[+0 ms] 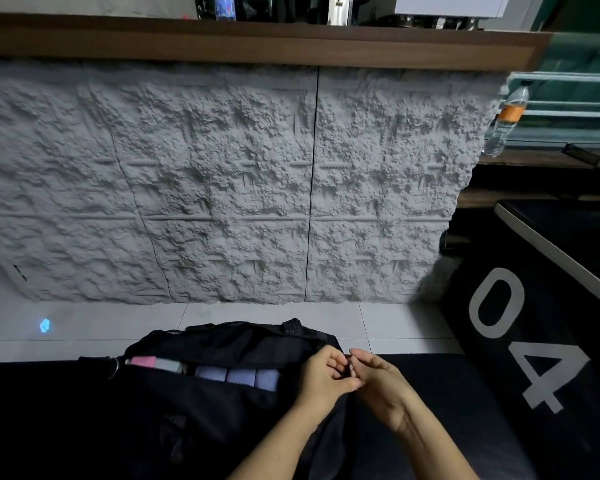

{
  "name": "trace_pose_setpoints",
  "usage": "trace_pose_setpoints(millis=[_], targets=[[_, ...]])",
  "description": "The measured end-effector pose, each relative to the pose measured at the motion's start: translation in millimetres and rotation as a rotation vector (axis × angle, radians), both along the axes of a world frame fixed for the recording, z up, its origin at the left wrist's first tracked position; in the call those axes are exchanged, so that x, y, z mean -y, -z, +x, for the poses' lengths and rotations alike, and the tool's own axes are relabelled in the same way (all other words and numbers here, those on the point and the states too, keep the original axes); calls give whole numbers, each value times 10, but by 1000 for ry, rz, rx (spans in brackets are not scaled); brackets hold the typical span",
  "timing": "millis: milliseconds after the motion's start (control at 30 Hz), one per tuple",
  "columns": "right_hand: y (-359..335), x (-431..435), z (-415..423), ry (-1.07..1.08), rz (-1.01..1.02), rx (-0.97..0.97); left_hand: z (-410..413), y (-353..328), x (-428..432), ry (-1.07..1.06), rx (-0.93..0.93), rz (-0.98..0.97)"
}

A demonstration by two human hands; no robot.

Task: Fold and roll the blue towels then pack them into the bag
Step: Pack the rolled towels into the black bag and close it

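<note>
From my seat I read the bag [222, 341] as lying with its long axis left to right, mouth open towards me. Both hands sit at the right end of that opening. The left hand [323, 379] is nearer the load, and the right hand [378, 379] is just beside it, fingertips meeting.

The left grip is curled and pinching the bag's edge. It may be a zip pull, but the dark fabric hides that from me. I cannot tell whether the right grip holds anything; its fingers only curve in towards the left.

The blue towels [238, 375] lie inside the bag, to the left of both hands, rolled and packed side by side along the opening. I judge that any closing move would run leftwards along that axis, over the rolls.

Count:
- three blue towels
- one bag
- one pink-and-grey item [153, 362] at the left end of the opening
- two hands

I see no towel outside the bag.
</note>
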State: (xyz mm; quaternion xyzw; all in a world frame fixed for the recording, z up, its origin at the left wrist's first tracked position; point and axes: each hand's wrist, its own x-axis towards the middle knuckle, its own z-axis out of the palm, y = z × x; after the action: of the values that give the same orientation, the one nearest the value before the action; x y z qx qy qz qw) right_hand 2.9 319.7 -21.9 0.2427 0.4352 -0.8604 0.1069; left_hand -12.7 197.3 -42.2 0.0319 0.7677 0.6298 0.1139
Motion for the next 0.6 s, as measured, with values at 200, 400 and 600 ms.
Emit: trace_pose_setpoints(millis=[200,400,600], targets=[[-14,-137,5,12,-24,39,30,-34,-41,-47,-25,38],[97,-232,82,29,-35,76,11,67,-36,-101,-110,-103],[141,-163,77,-71,171,60,-10,77,-80,-27,-184,-324]])
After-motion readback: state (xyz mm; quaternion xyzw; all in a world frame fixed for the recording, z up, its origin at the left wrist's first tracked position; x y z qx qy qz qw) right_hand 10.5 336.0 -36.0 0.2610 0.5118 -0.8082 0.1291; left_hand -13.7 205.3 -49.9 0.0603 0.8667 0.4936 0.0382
